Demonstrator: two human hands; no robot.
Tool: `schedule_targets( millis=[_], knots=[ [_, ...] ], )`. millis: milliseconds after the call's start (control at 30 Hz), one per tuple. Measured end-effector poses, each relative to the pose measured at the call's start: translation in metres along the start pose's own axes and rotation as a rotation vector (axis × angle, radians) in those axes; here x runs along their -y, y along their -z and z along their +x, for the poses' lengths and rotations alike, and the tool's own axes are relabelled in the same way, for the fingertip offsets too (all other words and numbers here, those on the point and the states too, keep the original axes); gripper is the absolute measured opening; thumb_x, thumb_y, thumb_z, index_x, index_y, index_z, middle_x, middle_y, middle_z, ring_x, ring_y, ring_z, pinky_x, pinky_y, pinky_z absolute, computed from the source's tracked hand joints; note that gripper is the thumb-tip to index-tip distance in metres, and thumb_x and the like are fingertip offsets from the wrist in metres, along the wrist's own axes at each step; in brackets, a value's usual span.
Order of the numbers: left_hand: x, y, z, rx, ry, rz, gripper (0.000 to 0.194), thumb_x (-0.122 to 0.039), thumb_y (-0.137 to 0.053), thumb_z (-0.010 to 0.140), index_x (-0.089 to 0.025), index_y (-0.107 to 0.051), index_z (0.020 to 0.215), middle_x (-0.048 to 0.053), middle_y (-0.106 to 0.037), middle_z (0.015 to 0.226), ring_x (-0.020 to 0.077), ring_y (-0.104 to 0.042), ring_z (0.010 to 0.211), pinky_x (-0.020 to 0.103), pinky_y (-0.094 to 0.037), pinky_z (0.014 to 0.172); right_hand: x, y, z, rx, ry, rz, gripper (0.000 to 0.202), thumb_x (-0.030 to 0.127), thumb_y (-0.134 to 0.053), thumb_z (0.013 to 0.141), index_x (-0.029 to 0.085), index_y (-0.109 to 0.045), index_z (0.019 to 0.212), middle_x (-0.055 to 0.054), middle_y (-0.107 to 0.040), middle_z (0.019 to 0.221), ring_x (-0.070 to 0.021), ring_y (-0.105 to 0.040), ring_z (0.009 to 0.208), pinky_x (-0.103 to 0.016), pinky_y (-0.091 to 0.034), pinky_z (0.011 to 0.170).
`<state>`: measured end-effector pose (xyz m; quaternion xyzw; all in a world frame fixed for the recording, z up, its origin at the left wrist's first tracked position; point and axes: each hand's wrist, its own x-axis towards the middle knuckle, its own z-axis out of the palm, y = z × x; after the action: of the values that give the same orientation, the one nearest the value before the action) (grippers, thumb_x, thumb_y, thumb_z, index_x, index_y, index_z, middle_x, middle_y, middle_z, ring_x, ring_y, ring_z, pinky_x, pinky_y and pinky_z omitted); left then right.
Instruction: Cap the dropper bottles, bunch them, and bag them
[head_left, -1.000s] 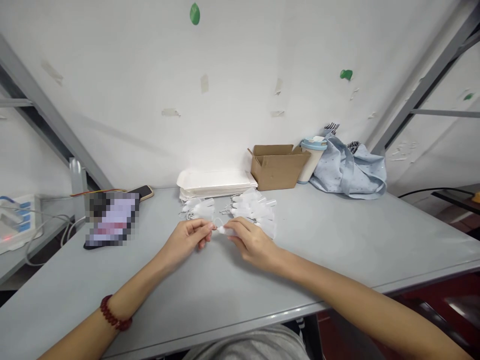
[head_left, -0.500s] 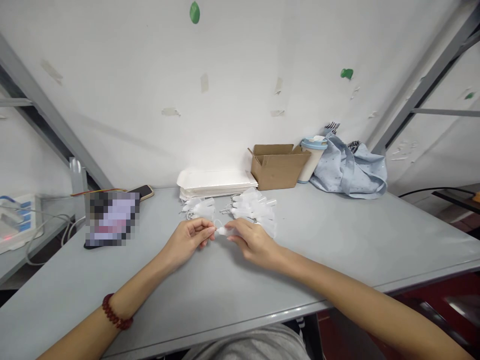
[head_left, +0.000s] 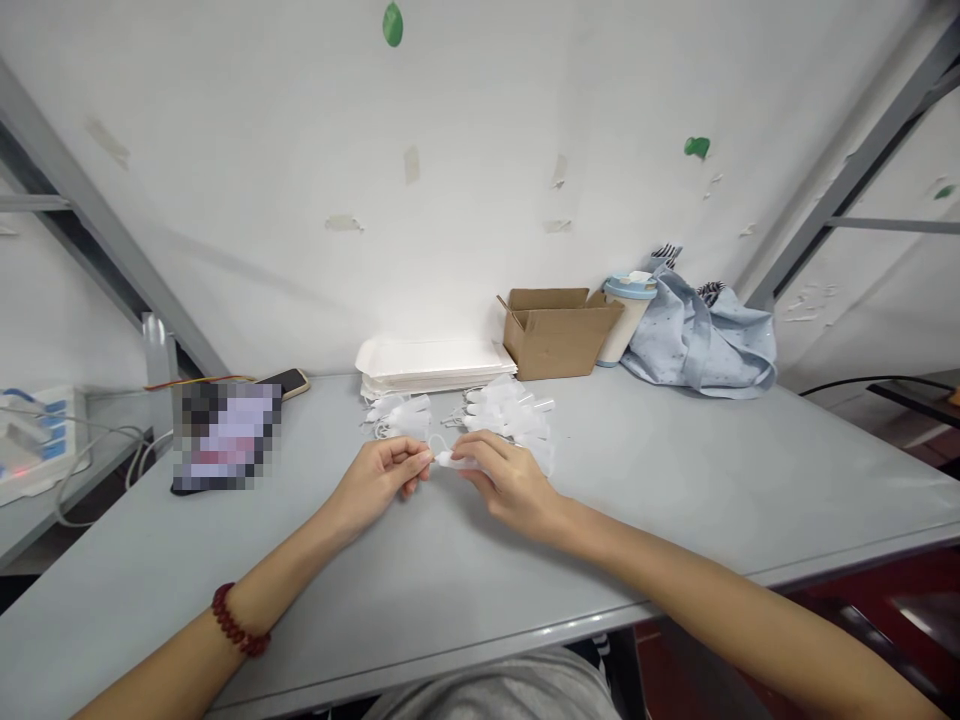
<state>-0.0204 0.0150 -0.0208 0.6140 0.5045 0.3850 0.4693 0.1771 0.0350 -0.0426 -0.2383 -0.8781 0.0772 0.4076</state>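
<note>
Above the middle of the table, both hands meet at a small white translucent plastic bottle (head_left: 444, 458) with a narrow tip and a thin white loop (head_left: 436, 440). My left hand (head_left: 386, 475) is closed in a pinch at the tip end, where the loop meets it. My right hand (head_left: 510, 485) has its thumb and fingers closed round the body, hiding most of it. Just beyond lie two piles of similar white pieces: a smaller left pile (head_left: 405, 415) and a larger right pile (head_left: 514, 410).
Behind the piles stand a stack of flat white cartons (head_left: 439, 365), an open cardboard box (head_left: 559, 340), a cup with a blue lid (head_left: 621, 325) and a pale blue cloth bag (head_left: 701, 345). A phone (head_left: 292, 382) and a blurred-out object (head_left: 229, 435) lie on the left of the grey table (head_left: 712, 490).
My right hand's fingers have closed a little more round the bottle, and its narrow tip sits slightly nearer my left fingertips. The piles have not moved.
</note>
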Motion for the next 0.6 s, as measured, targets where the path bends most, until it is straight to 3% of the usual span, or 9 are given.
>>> schedule_targets(
  millis=[233,433,600],
  knots=[
    [0.0016,-0.0003,-0.0002,0.019,0.012,-0.06,0.026,-0.039,-0.06,0.077,-0.016,-0.058,0.065,-0.003,-0.053,0.059,0.0094,-0.044,0.05,0.023,-0.037,0.052,0.0006,0.0023,0.0014,-0.019,0.022,-0.008,0.014,0.008,-0.045,0.086,0.018,-0.052,0.093,-0.009,-0.059,0.096,-0.0173,-0.06,0.084,-0.028,-0.051,0.067],
    [0.0064,0.0026,0.002,-0.002,0.079,-0.193,0.032,-0.044,-0.053,0.083,-0.014,-0.064,0.081,0.0,-0.056,0.065,0.0099,-0.046,0.051,0.025,-0.037,0.052,-0.0016,0.0026,0.0018,-0.03,-0.016,0.069,0.013,0.009,-0.047,0.086,0.019,-0.051,0.093,-0.008,-0.058,0.097,-0.0167,-0.058,0.085,-0.028,-0.05,0.068],
    [0.0019,0.0024,0.0018,0.044,0.035,-0.066,0.027,-0.039,-0.061,0.079,-0.015,-0.059,0.067,-0.002,-0.053,0.06,0.0081,-0.043,0.05,0.023,-0.036,0.053,-0.0011,0.0027,0.0008,0.014,-0.042,0.079,0.013,0.01,-0.047,0.086,0.019,-0.05,0.095,-0.008,-0.058,0.097,-0.017,-0.059,0.087,-0.029,-0.05,0.07]
  ],
)
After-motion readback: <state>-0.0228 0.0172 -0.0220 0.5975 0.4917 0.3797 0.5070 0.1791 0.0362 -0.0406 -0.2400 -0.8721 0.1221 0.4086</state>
